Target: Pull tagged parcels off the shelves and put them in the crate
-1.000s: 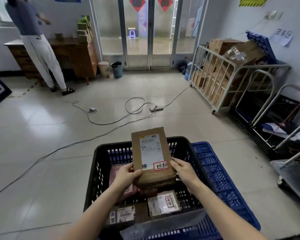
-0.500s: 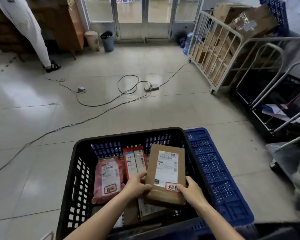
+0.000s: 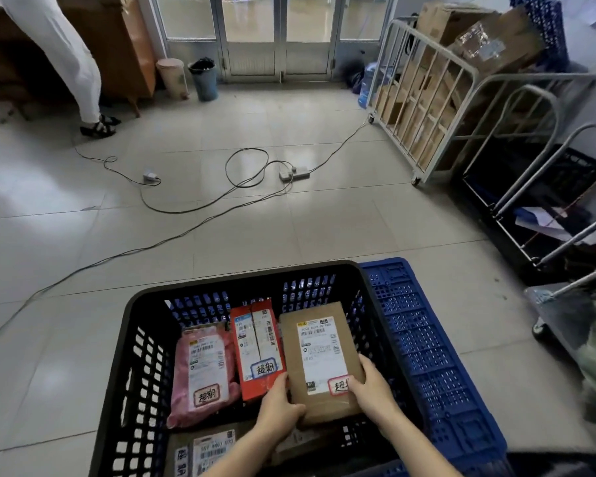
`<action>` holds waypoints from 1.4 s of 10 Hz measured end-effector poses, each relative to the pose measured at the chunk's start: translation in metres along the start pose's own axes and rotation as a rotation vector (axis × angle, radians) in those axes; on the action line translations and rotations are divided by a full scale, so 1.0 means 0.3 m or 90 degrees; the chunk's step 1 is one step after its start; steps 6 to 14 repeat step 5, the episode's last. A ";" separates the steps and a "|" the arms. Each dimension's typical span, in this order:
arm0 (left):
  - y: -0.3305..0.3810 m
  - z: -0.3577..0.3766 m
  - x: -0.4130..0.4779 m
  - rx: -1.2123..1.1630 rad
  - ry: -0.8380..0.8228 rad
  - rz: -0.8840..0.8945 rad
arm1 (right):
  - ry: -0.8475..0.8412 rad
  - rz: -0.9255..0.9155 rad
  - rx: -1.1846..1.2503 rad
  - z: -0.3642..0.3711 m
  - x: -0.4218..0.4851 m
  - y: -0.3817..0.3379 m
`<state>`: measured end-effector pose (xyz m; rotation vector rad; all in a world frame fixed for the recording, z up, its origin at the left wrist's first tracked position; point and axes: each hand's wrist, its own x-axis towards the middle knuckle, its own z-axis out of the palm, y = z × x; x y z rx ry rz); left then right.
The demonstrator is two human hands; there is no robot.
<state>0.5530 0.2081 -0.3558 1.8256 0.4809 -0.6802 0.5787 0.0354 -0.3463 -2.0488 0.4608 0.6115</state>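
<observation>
Finds tagged brown cardboard parcel (image 3: 320,359) inside black slotted plastic crate (image 3: 241,274), lower centre of frame; notes grip of left hand (image 3: 279,407) and right hand (image 3: 372,390) clamped on its near corners; counts pink plastic mailer (image 3: 200,373) and red carton (image 3: 255,349) already lodged alongside; judges release pending, shelves unseen.

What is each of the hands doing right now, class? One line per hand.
Left hand: grips the brown parcel at its near left corner.
Right hand: grips the same parcel's near right edge.
</observation>
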 end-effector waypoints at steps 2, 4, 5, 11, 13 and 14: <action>-0.029 -0.049 0.060 0.046 0.022 -0.027 | -0.060 0.005 0.040 0.079 0.106 0.019; 0.005 -0.081 0.073 0.133 -0.023 -0.021 | -0.063 -0.003 0.000 0.054 0.093 0.027; 0.050 -0.103 0.038 0.203 -0.007 -0.002 | -0.035 -0.001 -0.022 0.038 0.064 -0.003; 0.050 -0.103 0.038 0.203 -0.007 -0.002 | -0.035 -0.001 -0.022 0.038 0.064 -0.003; 0.050 -0.103 0.038 0.203 -0.007 -0.002 | -0.035 -0.001 -0.022 0.038 0.064 -0.003; 0.050 -0.103 0.038 0.203 -0.007 -0.002 | -0.035 -0.001 -0.022 0.038 0.064 -0.003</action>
